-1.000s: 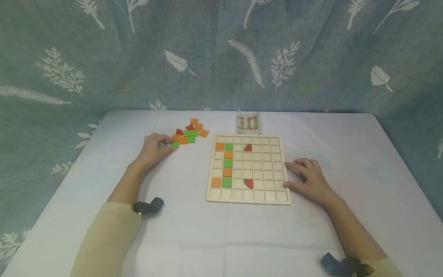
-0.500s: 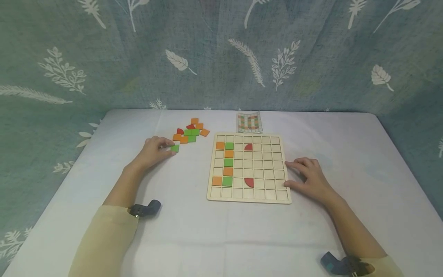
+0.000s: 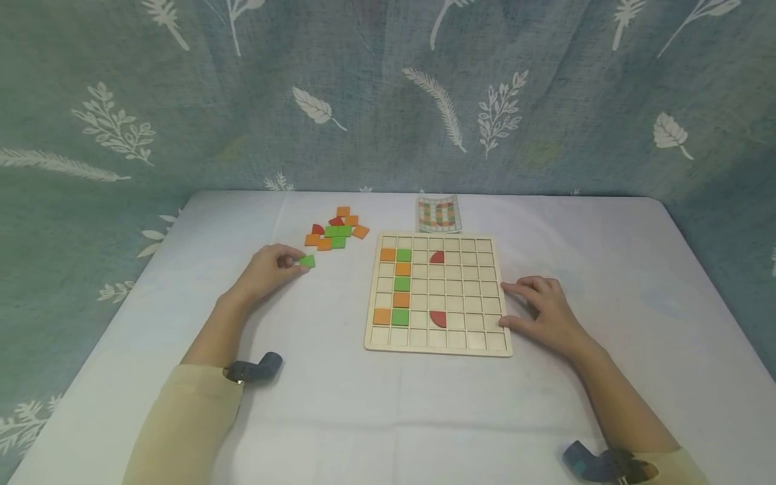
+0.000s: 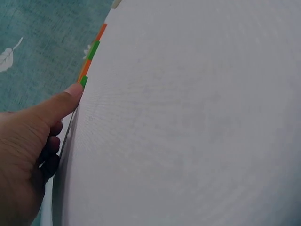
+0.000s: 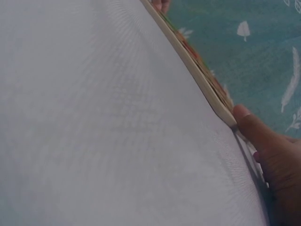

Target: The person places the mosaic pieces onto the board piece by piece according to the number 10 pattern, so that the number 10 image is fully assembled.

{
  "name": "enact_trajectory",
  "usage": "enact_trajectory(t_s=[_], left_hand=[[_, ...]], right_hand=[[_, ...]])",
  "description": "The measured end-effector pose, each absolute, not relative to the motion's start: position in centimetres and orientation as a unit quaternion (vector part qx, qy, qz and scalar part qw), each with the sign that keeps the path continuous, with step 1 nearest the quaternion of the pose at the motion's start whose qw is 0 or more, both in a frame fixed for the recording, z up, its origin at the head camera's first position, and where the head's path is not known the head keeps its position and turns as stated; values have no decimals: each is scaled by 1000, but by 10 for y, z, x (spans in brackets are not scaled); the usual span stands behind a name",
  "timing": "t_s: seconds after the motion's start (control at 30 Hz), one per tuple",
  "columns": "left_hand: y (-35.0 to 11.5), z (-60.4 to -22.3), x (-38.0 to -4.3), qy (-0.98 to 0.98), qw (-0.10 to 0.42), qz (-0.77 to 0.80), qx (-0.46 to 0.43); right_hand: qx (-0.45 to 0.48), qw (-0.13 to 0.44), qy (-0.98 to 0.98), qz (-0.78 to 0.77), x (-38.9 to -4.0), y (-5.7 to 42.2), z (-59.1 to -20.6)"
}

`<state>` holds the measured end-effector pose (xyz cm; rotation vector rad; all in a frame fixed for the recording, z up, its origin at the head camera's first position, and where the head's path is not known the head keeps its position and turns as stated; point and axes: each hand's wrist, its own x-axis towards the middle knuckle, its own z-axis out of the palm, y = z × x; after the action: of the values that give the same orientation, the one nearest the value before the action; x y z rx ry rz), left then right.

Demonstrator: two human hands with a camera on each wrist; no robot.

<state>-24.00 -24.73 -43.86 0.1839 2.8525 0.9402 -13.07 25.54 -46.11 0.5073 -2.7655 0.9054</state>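
Note:
My left hand (image 3: 267,273) pinches a flat green square tile (image 3: 308,261) between thumb and fingertips, just in front of a loose cluster of tiles. In the left wrist view the thumb lies at the green tile (image 4: 83,81), low by the white cloth. My right hand (image 3: 542,313) touches the right edge of the wooden grid board (image 3: 439,351) with thumb and index finger spread apart. Set in the board are orange squares (image 3: 382,316), green squares (image 3: 401,284) and two red quarter-circle tiles (image 3: 438,318). In the right wrist view, the right thumb (image 5: 254,127) meets the board's corner.
The cluster holds orange tiles (image 3: 325,244), green tiles (image 3: 338,242) and red quarter-circle tiles (image 3: 318,230), left of the board. Behind the board stands a printed pattern card (image 3: 438,214). A leaf-print curtain (image 3: 376,121) hangs beyond the white-covered table (image 3: 339,404).
The left hand has drawn the green tile slightly toward me, opening a gap from the cluster. The right hand keeps its place at the board's edge.

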Motion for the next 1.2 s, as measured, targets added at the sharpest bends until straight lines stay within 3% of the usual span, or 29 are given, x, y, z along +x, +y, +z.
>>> enact_trajectory(t_s=[0.47,0.93,1.2], left_hand=[[-233,-439,-228,932,32,351,84],[-185,-427,-216,919,4,358,165],[-160,-415,-207,913,12,363,184]], right_hand=[[165,87,-934,305,-130,255,-463],[167,86,-935,300,-131,255,-462],[177,97,-931,305,-131,256,-462]])
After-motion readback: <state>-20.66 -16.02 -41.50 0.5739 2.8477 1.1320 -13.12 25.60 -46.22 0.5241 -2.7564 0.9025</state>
